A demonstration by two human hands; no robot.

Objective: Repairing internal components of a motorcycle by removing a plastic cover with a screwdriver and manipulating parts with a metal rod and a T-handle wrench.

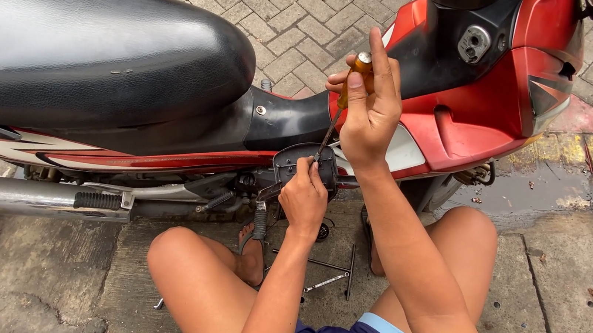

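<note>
Right hand (371, 115) grips the stiff, light screwdriver (341, 104) by its handle; left hand (303, 198), at its 7 o'clock, pinches the tip against the cover (291, 161).

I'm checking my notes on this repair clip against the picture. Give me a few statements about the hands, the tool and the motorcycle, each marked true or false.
1. The right hand holds a screwdriver with an orange handle. True.
2. The left hand rests on the black seat. False: it is low on the dark side cover, where the screwdriver's tip meets it.
3. The motorcycle's body panels are blue. False: they are red with white.
4. A chrome exhaust pipe runs along the lower left. True.
5. Metal tools lie on the ground between the person's legs. True.
6. The ground behind the motorcycle is grass. False: it is brick paving.
</note>
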